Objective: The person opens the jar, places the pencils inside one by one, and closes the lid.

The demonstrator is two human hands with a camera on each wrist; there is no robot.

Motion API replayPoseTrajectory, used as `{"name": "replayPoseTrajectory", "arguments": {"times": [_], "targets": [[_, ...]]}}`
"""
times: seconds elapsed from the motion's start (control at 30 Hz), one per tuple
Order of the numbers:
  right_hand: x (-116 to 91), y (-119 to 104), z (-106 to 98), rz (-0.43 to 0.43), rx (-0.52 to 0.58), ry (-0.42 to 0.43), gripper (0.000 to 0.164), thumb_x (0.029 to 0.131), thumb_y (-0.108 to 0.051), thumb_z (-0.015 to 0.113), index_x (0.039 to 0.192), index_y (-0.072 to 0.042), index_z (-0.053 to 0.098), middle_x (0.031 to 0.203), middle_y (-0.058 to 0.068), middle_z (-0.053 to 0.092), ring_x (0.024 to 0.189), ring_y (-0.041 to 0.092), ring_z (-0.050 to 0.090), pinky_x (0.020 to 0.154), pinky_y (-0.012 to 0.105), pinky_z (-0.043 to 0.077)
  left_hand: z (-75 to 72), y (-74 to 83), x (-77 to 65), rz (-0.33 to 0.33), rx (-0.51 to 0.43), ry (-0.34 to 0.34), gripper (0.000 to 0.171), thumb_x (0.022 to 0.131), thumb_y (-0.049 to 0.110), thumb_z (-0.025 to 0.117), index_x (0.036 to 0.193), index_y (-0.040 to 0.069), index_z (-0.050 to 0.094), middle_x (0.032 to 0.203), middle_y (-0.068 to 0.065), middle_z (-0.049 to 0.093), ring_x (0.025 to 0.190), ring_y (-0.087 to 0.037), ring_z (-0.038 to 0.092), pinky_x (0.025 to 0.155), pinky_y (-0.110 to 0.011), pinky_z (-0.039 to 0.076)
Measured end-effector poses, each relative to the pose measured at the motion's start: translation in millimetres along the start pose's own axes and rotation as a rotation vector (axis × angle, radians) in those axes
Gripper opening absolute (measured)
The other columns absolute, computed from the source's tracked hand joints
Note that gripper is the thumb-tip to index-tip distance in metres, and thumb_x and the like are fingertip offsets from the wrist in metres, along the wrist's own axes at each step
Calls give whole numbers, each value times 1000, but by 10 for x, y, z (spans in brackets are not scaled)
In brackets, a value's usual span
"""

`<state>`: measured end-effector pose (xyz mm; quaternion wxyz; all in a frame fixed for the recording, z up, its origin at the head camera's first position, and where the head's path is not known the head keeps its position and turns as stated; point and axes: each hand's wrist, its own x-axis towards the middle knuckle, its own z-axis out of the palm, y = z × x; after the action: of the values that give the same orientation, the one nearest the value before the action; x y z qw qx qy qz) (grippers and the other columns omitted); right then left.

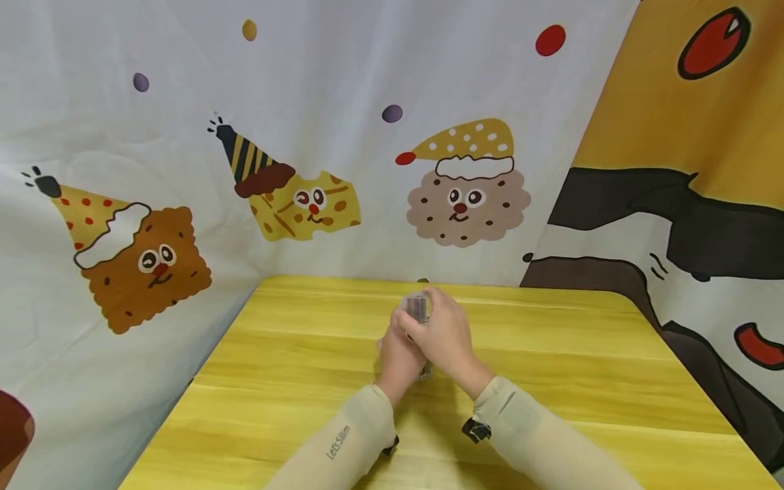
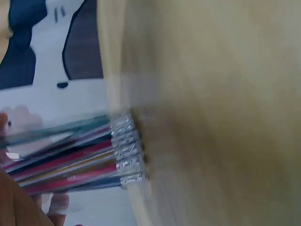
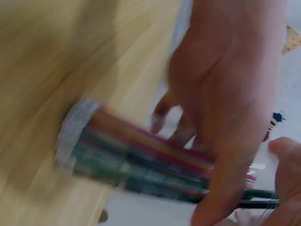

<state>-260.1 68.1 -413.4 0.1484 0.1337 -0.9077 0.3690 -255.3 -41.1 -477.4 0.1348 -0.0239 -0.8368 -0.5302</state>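
Observation:
Both hands are at a bundle of slim coloured sticks [image 1: 417, 307] with silvery lower ends, held nearly upright over the middle of the table. My left hand [image 1: 401, 354] grips it around the middle, its fingers wrapped about the sticks in the right wrist view. Above and to the right, my right hand [image 1: 448, 332] curls thumb and fingers about the top end. Red, blue, green and yellow sticks [image 2: 70, 160] show side by side in the left wrist view, silvery ends close to the tabletop. Motion blurs both wrist views, and the hands hide much of the bundle.
The yellow wood-grain table [image 1: 294, 388] reaches back to a white cloth backdrop [image 1: 343, 68] printed with cartoon snacks in party hats. An orange, black and white print [image 1: 692, 184] hangs at the right. Black straps [image 1: 476, 430] sit at the wrists.

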Motion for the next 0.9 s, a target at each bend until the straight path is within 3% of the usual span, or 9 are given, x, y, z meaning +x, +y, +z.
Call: {"name": "replayPoseTrajectory", "arguments": {"times": [0.1,0.2,0.33,0.5,0.57,0.63,0.73,0.8,0.9], "targets": [[-38,-72,-30,90,-34,-38,91,92,-72,69,152,-6,53,132,18,71,117,40,68,104,58,52,-1,-11,-9,10,59,13,48,92,27,80,134,14,60,108,-4,77,99,-26,71,103,-61,42],[-9,-64,-201,99,13,-204,104,93,-78,63,164,-7,35,154,25,56,137,46,58,111,64,49,-71,-56,12,1,-52,-109,66,91,30,84,148,18,53,122,-4,74,111,-25,70,107,-57,49],[142,-7,-512,-63,93,-440,98,98,-60,72,171,-16,24,171,21,38,137,48,57,118,66,43,-190,-103,68,-12,-247,-292,86,90,37,86,162,32,39,150,-2,59,137,-26,58,112,-56,51],[392,-16,-750,-314,-28,-639,70,99,-31,79,161,-16,48,161,11,55,133,33,64,113,56,51,-253,-114,96,-41,-299,-357,92,88,41,89,162,41,35,161,3,49,150,-26,46,119,-59,44],[464,-63,-781,-343,-82,-673,67,97,-27,82,156,-14,55,154,9,63,134,29,65,111,52,54,-255,-112,94,-55,-291,-355,95,88,42,89,164,41,33,163,3,47,152,-26,45,119,-60,45],[520,-115,-783,-357,-132,-683,67,93,-27,86,153,-12,59,143,9,70,116,27,72,103,48,58,-255,-107,94,-62,-290,-352,94,88,41,89,164,39,33,163,3,47,151,-27,45,119,-59,45],[566,-185,-763,-393,-214,-687,70,88,-32,90,150,-14,63,137,6,74,107,23,72,97,43,58,-262,-105,95,-61,-289,-352,92,89,41,89,163,38,35,161,4,48,150,-25,46,120,-58,44],[591,-203,-762,-441,-250,-709,70,89,-34,89,150,-14,63,136,7,74,108,24,71,97,42,58,-274,-108,98,-59,-291,-361,92,88,42,89,163,39,35,162,5,48,151,-24,45,121,-58,43],[635,-200,-805,-468,-259,-765,67,93,-34,85,153,-15,60,146,8,68,127,26,66,106,46,57,-300,-122,112,-50,-291,-390,95,87,41,90,163,41,33,160,7,49,148,-22,49,120,-56,45]]}}
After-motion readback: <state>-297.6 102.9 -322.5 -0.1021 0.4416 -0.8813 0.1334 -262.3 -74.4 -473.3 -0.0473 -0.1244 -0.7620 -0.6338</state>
